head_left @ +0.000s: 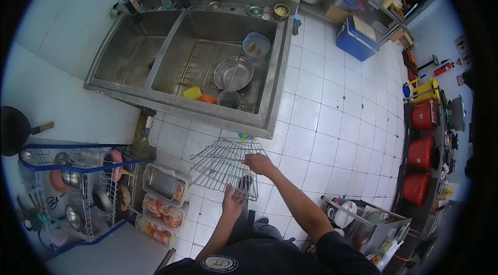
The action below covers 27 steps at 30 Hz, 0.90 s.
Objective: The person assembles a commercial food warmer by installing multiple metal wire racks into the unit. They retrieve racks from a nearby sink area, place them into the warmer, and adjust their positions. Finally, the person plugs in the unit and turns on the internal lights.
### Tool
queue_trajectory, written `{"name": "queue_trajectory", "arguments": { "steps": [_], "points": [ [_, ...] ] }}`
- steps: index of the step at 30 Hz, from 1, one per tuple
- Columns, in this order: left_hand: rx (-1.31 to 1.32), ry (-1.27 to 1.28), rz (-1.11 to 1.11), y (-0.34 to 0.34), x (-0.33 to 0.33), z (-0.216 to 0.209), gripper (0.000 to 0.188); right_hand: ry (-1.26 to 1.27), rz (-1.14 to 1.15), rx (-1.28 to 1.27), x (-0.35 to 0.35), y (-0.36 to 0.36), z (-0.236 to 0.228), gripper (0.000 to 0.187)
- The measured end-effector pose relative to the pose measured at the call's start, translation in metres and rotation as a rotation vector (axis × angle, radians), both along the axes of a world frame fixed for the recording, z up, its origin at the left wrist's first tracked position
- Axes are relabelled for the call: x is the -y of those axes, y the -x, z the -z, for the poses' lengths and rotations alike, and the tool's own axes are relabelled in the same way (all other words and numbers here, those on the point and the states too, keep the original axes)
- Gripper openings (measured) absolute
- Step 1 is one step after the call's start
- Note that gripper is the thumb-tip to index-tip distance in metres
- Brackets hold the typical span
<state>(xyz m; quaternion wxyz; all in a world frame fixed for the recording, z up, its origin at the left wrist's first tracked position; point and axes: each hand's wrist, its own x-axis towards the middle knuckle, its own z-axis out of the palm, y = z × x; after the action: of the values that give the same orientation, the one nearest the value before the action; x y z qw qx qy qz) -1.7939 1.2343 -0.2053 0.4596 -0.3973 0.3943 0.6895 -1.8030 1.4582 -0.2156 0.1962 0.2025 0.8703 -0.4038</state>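
Observation:
Several silver wire racks [220, 158] fan out, overlapping and tilted, in front of my body. My right hand [259, 165] is closed around the wires at their right edge. My left hand [233, 202] grips the lower edge nearest me, with its fingers partly hidden by the wires. Just beyond the racks stands a steel double sink [207, 105]. In its right basin lie a steel bowl [233, 73], a pale plastic bowl [256, 44], a small grey tub [229, 99], a yellow sponge [192, 92] and another wire rack [194, 62].
At my left is a blue-edged dish rack [83, 166] with pans and bowls, beside plastic food boxes [166, 210]. A metal trolley [371, 233] stands near my right. Farther right are red pots [421, 153]; a blue cooler [358, 39] sits at the back.

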Motion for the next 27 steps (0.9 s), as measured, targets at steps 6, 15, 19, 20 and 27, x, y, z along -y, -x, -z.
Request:
{"name": "queue_trajectory", "arguments": {
  "steps": [6,15,19,20,27],
  "points": [
    [0.009,-0.067,-0.045,0.015,-0.023,0.006,0.055,0.107,0.221,-0.040,-0.008,-0.091,-0.012,0.036],
    [-0.002,-0.114,0.038,0.037,-0.061,0.005,0.058,0.125,0.501,-0.032,0.014,-0.221,-0.062,0.035],
    [0.023,-0.137,0.031,0.043,-0.087,0.020,0.057,0.048,0.704,0.007,0.042,-0.263,-0.084,0.035],
    [0.038,-0.142,0.023,0.046,-0.097,0.025,0.056,0.018,0.753,-0.024,0.050,-0.270,-0.087,0.034],
    [-0.100,-0.197,0.063,0.068,-0.167,0.041,0.063,-0.184,1.040,0.137,0.091,-0.328,-0.083,0.036]
  ]
}}
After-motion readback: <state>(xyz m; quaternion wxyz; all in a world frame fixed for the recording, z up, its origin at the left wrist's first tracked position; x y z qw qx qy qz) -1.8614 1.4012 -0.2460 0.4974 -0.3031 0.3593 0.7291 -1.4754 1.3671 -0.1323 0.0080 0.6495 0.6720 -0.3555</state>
